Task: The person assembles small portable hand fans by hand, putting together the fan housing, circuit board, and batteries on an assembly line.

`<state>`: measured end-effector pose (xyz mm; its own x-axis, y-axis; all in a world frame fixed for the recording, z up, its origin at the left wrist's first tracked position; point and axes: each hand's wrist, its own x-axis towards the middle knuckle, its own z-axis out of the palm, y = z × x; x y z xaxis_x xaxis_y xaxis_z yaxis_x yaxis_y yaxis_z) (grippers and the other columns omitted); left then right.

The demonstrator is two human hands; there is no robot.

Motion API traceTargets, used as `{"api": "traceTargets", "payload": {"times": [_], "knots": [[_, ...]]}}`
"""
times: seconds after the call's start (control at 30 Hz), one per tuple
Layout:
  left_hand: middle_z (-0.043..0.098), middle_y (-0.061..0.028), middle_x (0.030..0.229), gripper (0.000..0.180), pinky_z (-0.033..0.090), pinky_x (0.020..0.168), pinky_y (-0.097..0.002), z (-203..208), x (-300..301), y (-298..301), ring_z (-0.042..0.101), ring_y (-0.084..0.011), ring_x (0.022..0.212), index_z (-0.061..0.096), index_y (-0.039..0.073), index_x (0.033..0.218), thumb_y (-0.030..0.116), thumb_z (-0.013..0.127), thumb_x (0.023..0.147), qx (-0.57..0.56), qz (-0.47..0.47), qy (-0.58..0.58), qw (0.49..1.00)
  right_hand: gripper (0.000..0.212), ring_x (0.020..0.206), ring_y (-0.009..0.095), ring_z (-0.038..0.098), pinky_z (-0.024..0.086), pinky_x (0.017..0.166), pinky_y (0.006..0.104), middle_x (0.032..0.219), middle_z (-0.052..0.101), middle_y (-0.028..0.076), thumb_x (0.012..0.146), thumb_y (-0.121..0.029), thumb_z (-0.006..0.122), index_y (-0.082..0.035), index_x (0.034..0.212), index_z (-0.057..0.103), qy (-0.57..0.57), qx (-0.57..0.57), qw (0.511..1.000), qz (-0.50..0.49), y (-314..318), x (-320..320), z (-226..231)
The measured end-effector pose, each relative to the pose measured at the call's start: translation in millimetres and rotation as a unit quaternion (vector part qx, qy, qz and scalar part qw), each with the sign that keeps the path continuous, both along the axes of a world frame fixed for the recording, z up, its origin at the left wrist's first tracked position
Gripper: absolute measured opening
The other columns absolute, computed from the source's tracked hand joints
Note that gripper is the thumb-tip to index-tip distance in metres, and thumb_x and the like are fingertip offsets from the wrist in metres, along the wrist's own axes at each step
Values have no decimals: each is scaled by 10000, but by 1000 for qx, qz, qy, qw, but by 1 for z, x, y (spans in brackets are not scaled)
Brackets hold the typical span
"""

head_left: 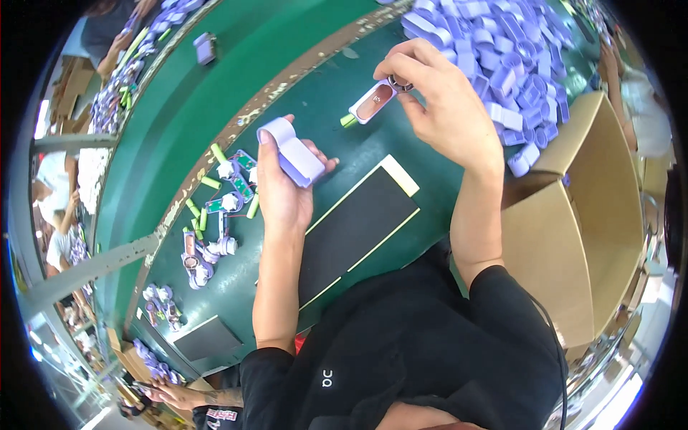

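Note:
My left hand [281, 201] is closed around a light purple plastic housing shell [294, 156], rounded at one end, held up above the table. Up and to the right, my right hand [448, 97] pinches the round end of a small device's inner part [375, 104]. That part has a long oval brownish face with a pale purple rim. A green battery cell [348, 120] sticks out at its lower end. The shell and the inner part are apart from each other. My right fingertips partly cover the round end.
A large heap of purple shells [502, 61] lies at the far right, beside an open cardboard box [616, 215]. A black mat [358, 233] lies before me. Several inner parts with green cells [233, 203] lie left, near a green conveyor belt [136, 193]. A co-worker's hand [175, 394] shows lower left.

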<state>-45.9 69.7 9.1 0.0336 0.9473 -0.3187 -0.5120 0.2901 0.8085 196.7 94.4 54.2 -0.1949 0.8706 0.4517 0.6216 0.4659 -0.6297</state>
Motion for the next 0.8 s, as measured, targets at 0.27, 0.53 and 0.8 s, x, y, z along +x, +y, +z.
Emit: {"api": "traceTargets", "payload": {"times": [0.27, 0.53, 0.8], "knots": [[613, -84, 835, 551, 457, 560, -315, -4, -27, -10, 594, -173, 663, 590, 17, 1138, 562, 580, 1056, -11, 52, 3, 999, 363, 984, 270, 707, 576, 851, 359, 1149, 661, 100, 792, 154, 652, -30, 1102, 695, 21, 93, 982, 163, 34, -24, 44], [588, -52, 902, 402, 366, 562, -275, 12, -12, -13, 522, -118, 687, 553, 67, 1195, 449, 449, 1127, 40, -77, -90, 992, 441, 1063, 293, 706, 584, 872, 357, 1263, 683, 136, 729, 203, 628, -65, 1060, 744, 70, 170, 963, 199, 14, -22, 48], [623, -50, 1023, 531, 484, 788, -280, 34, 17, -24, 584, -113, 881, 474, 28, 1455, 451, 393, 1145, 39, -132, 10, 990, 410, 1237, 432, 651, 613, 1003, 483, 1294, 603, 277, 787, 251, 651, 0, 1110, 683, 16, 173, 944, 279, -11, -16, 54]]}}
